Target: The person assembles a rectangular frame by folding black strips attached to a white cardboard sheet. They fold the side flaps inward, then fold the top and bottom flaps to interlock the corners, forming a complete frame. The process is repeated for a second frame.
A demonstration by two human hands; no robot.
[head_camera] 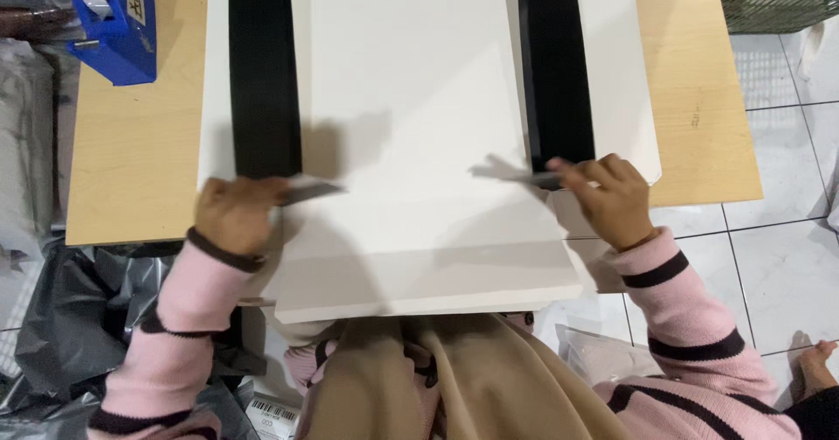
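Fingers [572, 171] on flat white box [411, 134]

2 black strips [264, 73] cut off (top edge), blurred ends

Your left hand [232, 215] rests knuckles up at the near end of the left black strip [264, 73], fingers curled and pinching a thin grey flap. Your right hand [614, 200] sits at the near end of the right-hand strip, fingers bent and pinching another flap. Both forearms, in pink sleeves with dark stripes, angle inward from the sides, wrists slightly bent.
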